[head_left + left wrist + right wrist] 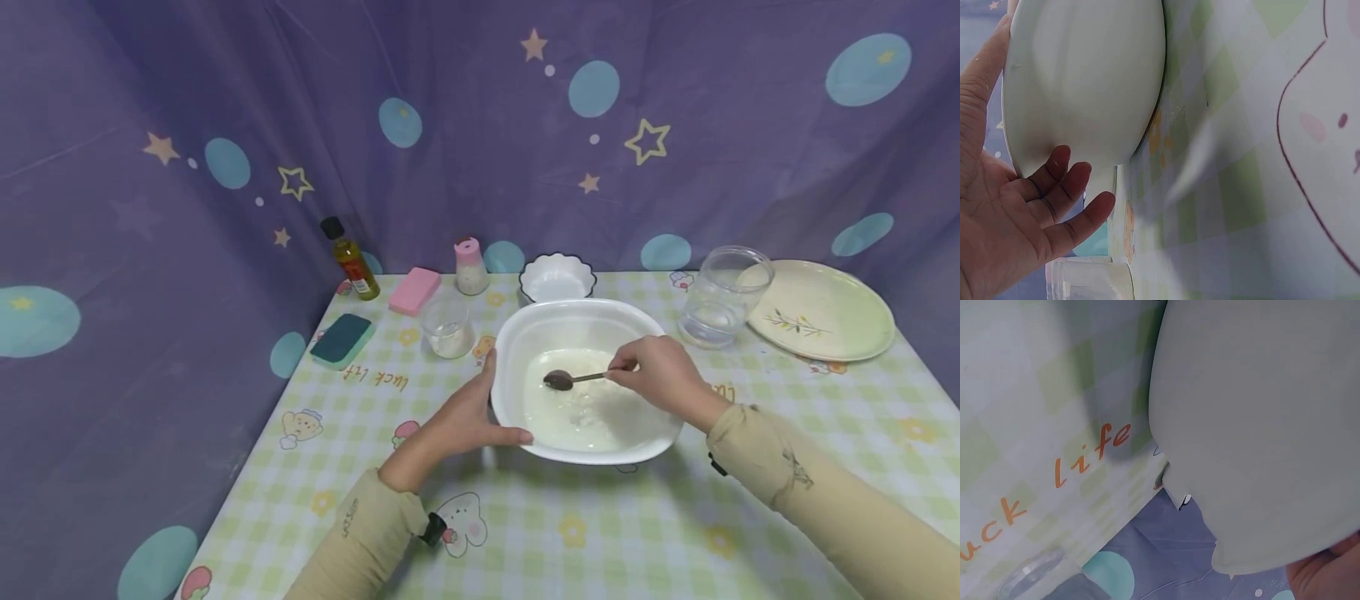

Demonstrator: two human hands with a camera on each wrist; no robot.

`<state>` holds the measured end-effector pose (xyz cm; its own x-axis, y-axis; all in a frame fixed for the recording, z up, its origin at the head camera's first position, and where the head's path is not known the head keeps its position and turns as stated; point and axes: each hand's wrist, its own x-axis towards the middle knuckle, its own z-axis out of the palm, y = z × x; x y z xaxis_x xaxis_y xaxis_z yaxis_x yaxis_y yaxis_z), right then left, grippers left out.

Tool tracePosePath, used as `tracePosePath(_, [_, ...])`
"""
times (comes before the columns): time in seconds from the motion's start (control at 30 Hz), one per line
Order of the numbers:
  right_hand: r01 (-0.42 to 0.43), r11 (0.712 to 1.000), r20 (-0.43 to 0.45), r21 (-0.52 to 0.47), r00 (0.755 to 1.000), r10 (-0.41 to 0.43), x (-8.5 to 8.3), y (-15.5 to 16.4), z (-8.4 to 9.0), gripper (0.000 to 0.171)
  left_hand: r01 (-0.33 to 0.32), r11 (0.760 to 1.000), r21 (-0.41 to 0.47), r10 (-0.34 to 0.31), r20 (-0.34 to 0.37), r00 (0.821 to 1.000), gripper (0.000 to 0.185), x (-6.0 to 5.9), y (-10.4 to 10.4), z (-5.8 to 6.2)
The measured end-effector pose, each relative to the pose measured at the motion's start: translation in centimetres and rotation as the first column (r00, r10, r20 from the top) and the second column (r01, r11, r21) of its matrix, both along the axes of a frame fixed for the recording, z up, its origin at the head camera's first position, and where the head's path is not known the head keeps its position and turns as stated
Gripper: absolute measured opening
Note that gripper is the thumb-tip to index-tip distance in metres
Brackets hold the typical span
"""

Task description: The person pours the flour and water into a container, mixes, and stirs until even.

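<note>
A white basin [513, 350] stands on the checked tablecloth, holding a milky white mixture [581, 421] with pale lumps. My left hand [467, 414] grips the basin's left side, thumb at the near rim and fingers along the outer wall. In the left wrist view, curled fingers [1075, 219] lie against the basin's outside [1094, 75]. Over the basin, my right hand [663, 379] pinches the handle of a dark metal spoon [558, 381], whose bowl is at the mixture. Only part of the right hand [1330, 575] shows past the basin wall [1254, 437] in the right wrist view; the spoon is hidden there.
Behind the basin are a scalloped bowl [557, 281] and a pink-topped shaker [471, 271]. Leftward stand a clear cup [447, 329], pink sponge [416, 291], green sponge [342, 343] and oil bottle [356, 268]. A clear jug [720, 300] and oval plate [832, 308] are right.
</note>
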<state>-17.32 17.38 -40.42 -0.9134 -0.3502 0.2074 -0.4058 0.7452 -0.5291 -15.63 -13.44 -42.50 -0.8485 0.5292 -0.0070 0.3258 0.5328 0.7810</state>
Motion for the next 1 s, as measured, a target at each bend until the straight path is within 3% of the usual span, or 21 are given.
tracePosePath(0.33, [0.036,0.998,0.005,0.042,0.999,-0.036,-0.1,1.2,0.8,0.008,0.001,1.000,0.009,-0.001,0.006,1.000,0.137,-0.1,0.0,-0.3])
tracePosePath(0.73, [0.040,0.996,0.103,0.076,0.994,-0.047,0.0,3.6,2.3,0.007,-0.014,1.000,-0.015,0.014,0.021,1.000,0.136,0.0,-0.1,-0.1])
tracePosePath(1.0, [0.013,0.996,0.212,0.091,0.977,-0.032,0.1,4.8,3.3,0.008,-0.009,1.000,-0.003,0.009,0.027,1.000,0.136,0.0,0.0,0.0])
